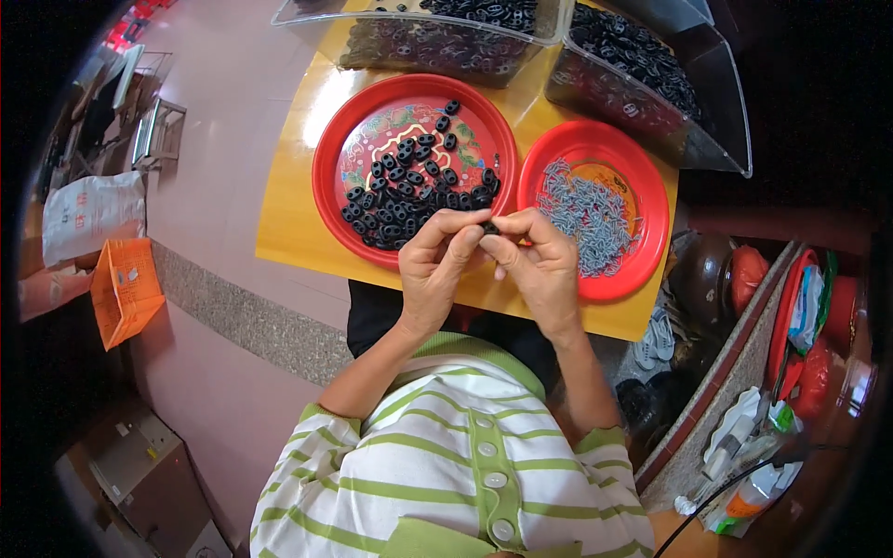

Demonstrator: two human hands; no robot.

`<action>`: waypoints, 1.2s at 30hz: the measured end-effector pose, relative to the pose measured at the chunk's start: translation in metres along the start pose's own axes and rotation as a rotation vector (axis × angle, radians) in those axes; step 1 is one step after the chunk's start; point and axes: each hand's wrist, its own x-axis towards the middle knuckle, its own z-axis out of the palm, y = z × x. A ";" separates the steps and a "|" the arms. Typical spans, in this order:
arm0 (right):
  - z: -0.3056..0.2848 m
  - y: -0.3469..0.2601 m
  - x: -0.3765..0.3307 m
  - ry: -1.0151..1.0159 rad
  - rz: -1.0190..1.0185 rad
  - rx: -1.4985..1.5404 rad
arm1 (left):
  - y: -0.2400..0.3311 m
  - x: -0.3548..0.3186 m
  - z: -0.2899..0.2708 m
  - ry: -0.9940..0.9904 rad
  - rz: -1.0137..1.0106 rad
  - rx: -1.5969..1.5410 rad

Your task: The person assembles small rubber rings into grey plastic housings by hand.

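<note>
My left hand [439, 253] and my right hand [535, 259] meet over the near edge of the yellow table, fingertips pinched together. Between them is a small black two-holed piece [489, 227], mostly covered by my fingers. Just beyond my left hand sits a large red tray [325, 193] with a flowered bottom, bearing a heap of black two-holed pieces [398, 212]. Close to my right hand stands a smaller red plate [654, 200], holding a pile of small grey screws [586, 219]. Whether a screw is also between my fingers is hidden.
Two clear plastic bins, one at the back [446, 51] and one at the back right [642, 93], hold many more black pieces. The yellow tabletop [288, 219] ends close to my body. An orange paper bag [127, 290] stands on the floor at left; a cluttered shelf [721, 372] is at right.
</note>
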 end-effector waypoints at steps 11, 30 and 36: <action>-0.100 -0.081 0.092 0.632 -0.383 -0.666 | 0.028 0.048 -0.085 0.088 0.126 0.792; -0.116 -0.014 0.058 0.213 -0.142 -0.875 | 0.009 0.060 -0.049 -0.127 0.115 1.163; -0.100 -0.001 0.063 0.113 -0.219 -0.954 | 0.008 0.058 -0.041 -0.138 0.156 1.157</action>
